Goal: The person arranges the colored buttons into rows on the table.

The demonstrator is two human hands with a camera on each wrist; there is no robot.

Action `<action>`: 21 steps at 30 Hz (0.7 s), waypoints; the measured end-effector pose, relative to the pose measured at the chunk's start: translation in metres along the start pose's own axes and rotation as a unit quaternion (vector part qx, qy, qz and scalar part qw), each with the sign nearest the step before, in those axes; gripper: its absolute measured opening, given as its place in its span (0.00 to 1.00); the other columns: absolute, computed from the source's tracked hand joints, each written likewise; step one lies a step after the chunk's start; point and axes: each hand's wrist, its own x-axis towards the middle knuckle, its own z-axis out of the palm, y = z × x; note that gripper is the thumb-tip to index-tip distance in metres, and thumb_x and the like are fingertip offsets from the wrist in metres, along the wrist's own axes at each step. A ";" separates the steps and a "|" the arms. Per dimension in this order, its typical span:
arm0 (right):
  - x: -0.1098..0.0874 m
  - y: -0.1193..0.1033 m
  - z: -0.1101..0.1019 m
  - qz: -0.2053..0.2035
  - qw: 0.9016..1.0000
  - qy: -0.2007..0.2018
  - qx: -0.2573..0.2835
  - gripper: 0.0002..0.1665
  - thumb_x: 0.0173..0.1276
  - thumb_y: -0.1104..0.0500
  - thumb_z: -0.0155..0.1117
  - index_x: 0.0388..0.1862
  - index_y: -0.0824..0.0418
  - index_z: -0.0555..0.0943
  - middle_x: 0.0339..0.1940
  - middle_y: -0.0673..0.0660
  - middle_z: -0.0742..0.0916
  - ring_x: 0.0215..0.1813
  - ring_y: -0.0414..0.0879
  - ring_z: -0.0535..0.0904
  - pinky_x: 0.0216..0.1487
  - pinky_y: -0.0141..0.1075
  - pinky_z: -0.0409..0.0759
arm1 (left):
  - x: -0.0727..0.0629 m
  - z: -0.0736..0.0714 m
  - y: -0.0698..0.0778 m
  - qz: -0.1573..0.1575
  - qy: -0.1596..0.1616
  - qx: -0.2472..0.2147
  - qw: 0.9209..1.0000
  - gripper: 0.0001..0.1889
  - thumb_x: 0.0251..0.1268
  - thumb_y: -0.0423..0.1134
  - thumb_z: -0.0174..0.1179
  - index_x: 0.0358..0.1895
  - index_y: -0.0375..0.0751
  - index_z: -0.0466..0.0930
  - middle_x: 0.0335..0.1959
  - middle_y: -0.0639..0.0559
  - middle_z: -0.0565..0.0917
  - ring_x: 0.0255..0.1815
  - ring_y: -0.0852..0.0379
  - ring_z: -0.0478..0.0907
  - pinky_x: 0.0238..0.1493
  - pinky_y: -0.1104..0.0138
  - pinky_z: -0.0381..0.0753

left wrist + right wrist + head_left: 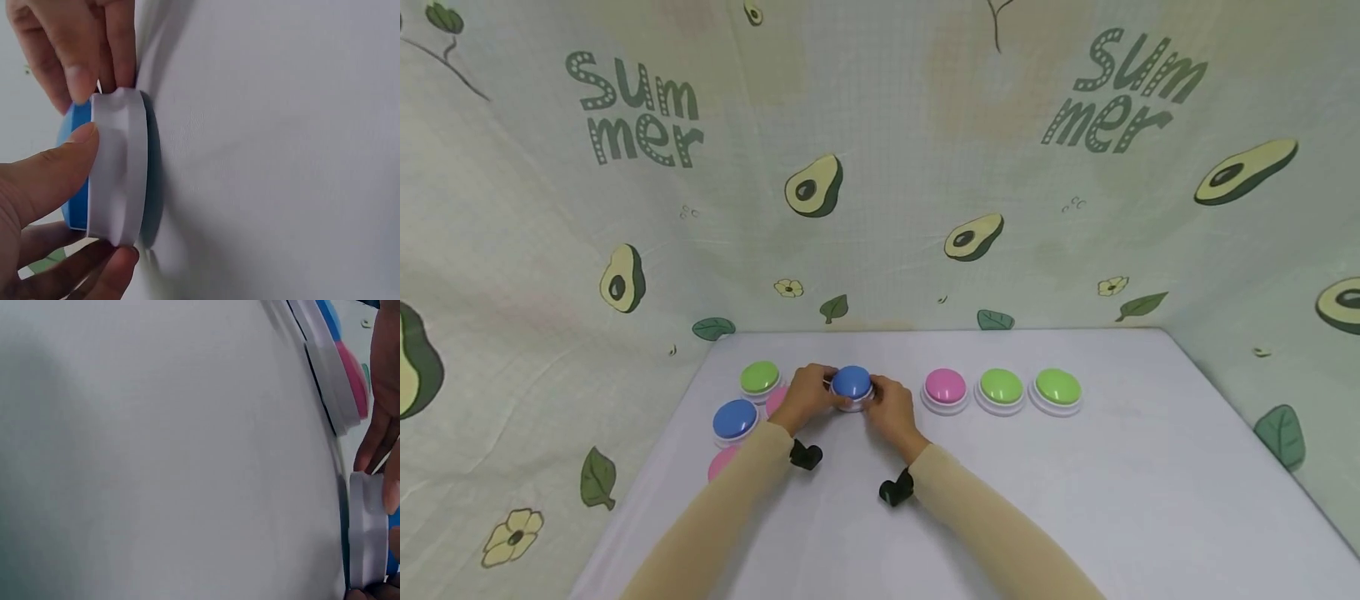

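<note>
A round push button with a blue dome (852, 382) and a white base is between both hands near the back of the white table. My left hand (807, 397) holds its left side, with the thumb (62, 172) along the front of the base and fingers curled around and beneath the rim. From the right, my right hand (895, 414) grips the opposite side with its fingertips. In the left wrist view the white base (119, 165) casts a dark shadow; I cannot tell whether it touches the table.
Right of the hands stand a pink button (945, 386), a green button (1002, 387) and another green button (1058, 387) in a row. At the left are a green button (760, 377), a blue button (735, 419) and two pink ones partly behind the left arm. Patterned cloth (887, 267) hangs behind.
</note>
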 end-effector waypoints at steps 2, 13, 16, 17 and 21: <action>-0.002 0.000 -0.001 0.006 1.000 0.006 0.006 0.28 0.67 0.70 0.73 0.65 0.74 0.80 0.60 0.70 0.87 0.63 0.61 0.84 0.66 0.51 0.82 | -0.005 0.003 0.002 -0.001 0.010 -0.004 1.000 0.36 0.54 0.40 0.82 0.65 0.27 0.79 0.55 0.35 0.87 0.57 0.41 0.83 0.64 0.48 0.82; -0.015 0.006 -0.013 -0.008 0.996 0.022 0.088 0.28 0.64 0.69 0.77 0.61 0.77 0.81 0.58 0.73 0.86 0.62 0.63 0.85 0.61 0.45 0.85 | -0.029 0.017 0.014 0.007 0.060 -0.047 0.997 0.35 0.57 0.38 0.81 0.66 0.26 0.78 0.53 0.34 0.85 0.54 0.41 0.83 0.59 0.48 0.83; -0.020 0.007 -0.017 -0.014 0.995 0.025 0.094 0.28 0.63 0.70 0.77 0.61 0.77 0.81 0.58 0.73 0.86 0.61 0.63 0.85 0.60 0.43 0.86 | -0.036 0.024 0.016 0.006 0.085 -0.076 0.993 0.35 0.57 0.37 0.81 0.66 0.26 0.79 0.56 0.33 0.85 0.55 0.40 0.83 0.60 0.49 0.84; -0.021 0.008 -0.018 -0.014 0.995 0.025 0.098 0.28 0.63 0.70 0.77 0.61 0.77 0.81 0.58 0.74 0.86 0.62 0.64 0.85 0.60 0.43 0.86 | -0.038 0.027 0.016 0.010 0.096 -0.079 0.992 0.35 0.56 0.37 0.81 0.65 0.26 0.79 0.56 0.33 0.86 0.54 0.41 0.83 0.59 0.49 0.84; -0.032 0.009 -0.025 -0.011 0.994 0.029 0.108 0.28 0.62 0.71 0.77 0.61 0.78 0.80 0.59 0.74 0.86 0.63 0.65 0.84 0.60 0.42 0.85 | -0.049 0.038 0.019 0.023 0.118 -0.109 0.987 0.33 0.55 0.36 0.81 0.64 0.27 0.80 0.55 0.34 0.87 0.56 0.41 0.84 0.59 0.51 0.86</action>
